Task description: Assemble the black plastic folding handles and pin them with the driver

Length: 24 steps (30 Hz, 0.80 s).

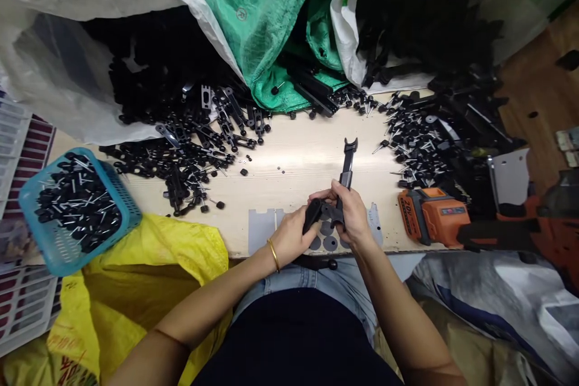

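Note:
My left hand [293, 233] is closed around a short black plastic piece [312, 215] near the front edge of the wooden table. Just beside it, my right hand [353, 212] grips a long black plastic arm [347, 163] whose forked tip points away from me. The two black parts come close together between my hands; whether they are joined I cannot tell. Under my hands, grey flat pieces [261, 230] and several grey round discs [332, 243] lie on the wood, partly covered by my fingers.
A blue basket [129, 196] of black knobs with metal pins stands left. Piles of black parts [199, 151] and pinned knobs [418, 139] spill from sacks at the back, including a green sack [271, 24]. An orange power-tool battery [434, 215] sits right. A yellow bag [181, 238] hangs front left.

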Motion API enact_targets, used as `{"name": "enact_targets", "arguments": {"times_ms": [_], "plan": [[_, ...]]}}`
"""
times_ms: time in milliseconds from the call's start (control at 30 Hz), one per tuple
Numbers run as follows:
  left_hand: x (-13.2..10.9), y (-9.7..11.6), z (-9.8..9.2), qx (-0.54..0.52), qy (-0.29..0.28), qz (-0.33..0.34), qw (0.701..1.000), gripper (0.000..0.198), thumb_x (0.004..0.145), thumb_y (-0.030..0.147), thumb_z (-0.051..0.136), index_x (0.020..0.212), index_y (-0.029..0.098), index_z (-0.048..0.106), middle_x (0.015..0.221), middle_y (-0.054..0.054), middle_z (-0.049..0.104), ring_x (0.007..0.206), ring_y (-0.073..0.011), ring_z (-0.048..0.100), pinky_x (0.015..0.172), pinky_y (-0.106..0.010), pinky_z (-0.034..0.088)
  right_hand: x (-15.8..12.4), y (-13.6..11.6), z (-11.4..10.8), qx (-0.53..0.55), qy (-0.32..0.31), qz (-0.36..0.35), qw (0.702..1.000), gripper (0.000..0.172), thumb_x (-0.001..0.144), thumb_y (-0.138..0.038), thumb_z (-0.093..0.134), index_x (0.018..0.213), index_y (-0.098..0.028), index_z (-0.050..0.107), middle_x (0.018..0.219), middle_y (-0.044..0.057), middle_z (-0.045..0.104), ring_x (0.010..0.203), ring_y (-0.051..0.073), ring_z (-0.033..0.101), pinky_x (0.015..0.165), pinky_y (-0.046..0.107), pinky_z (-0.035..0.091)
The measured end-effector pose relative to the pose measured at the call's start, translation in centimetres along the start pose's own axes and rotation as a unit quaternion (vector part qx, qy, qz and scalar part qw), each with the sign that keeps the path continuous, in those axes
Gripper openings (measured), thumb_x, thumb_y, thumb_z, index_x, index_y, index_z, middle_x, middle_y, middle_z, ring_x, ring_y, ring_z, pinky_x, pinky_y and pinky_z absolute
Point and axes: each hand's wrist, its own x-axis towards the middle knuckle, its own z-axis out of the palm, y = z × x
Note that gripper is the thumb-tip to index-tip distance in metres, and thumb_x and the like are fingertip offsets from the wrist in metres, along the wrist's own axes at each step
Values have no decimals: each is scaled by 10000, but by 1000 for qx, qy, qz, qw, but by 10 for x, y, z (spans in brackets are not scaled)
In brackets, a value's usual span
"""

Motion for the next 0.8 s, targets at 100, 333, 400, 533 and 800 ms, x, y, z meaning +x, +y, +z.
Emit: {"name": "enact_targets", "arguments": {"times_ms": [100, 333, 400, 533, 800], "plan": [[-9, -3, 3, 26, -6, 15, 1000, 328, 837, 237, 500, 1152, 147, 474, 896, -76, 670, 795, -214, 655, 695, -307, 510, -1, 3, -6, -5, -30, 49, 998, 385, 690, -501, 636, 625, -128, 699, 627, 79, 689, 490, 126, 588, 454, 213, 446], [-25, -1, 15, 107, 30, 4, 994, 233, 863, 231, 468, 1072, 130, 475, 866, -103, 671, 767, -231, 674, 670, -329, 532, -7, 23, -5, 57, -33, 35, 997, 359, 650, -508, 676, 587, -154, 672, 616, 67, 684, 593, 172, 644, 513, 240, 503], [-27, 1, 17, 120, 40, -13, 992, 226, 862, 232, 471, 1064, 131, 471, 844, -101, 671, 741, -233, 675, 651, -331, 532, -7, 25, -5, 64, -26, 28, 997, 362, 651, -512, 676, 587, -155, 667, 618, 68, 685, 618, 183, 652, 527, 248, 513], [-29, 6, 14, 123, 6, -33, 992, 194, 866, 239, 459, 1028, 133, 472, 830, -107, 668, 718, -248, 668, 617, -344, 526, -9, 22, -8, 66, -55, 71, 994, 359, 648, -493, 690, 594, -139, 663, 610, 76, 682, 593, 182, 650, 498, 244, 504], [-32, 12, 15, 143, 18, -41, 989, 257, 823, 199, 483, 1068, 130, 455, 873, -119, 680, 739, -250, 675, 632, -344, 534, -14, 28, 3, 77, 15, -2, 997, 386, 720, -502, 625, 575, -146, 652, 585, 68, 670, 570, 169, 638, 522, 257, 509]]}}
